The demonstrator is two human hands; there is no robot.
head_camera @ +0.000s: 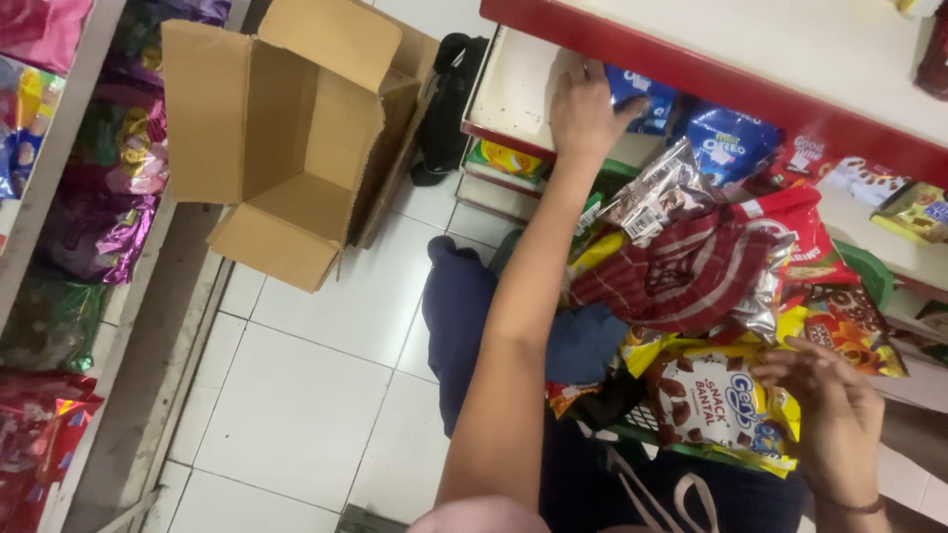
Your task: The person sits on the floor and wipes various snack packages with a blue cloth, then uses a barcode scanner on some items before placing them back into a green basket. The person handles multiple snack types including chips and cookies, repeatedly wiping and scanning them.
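Observation:
My left hand [583, 109] reaches up to a white shelf [513, 89] with a red edge, its fingers on a blue snack packet [637, 99] that lies there. My right hand [829, 405] sits low on the right and grips the edge of a yellow and white snack bag [721, 400]. That bag lies on top of a heap of packets in a green basket [874, 276] on my lap. Among them are a red striped bag [701, 266], a silver packet [657, 192] and a blue biscuit packet [731, 143].
An open cardboard box [286, 138] lies on its side on the white tiled floor [306, 395]. On the left, shelves hold purple bags [99, 227] and red bags [39, 424]. A black bag [449, 99] leans by the shelf unit.

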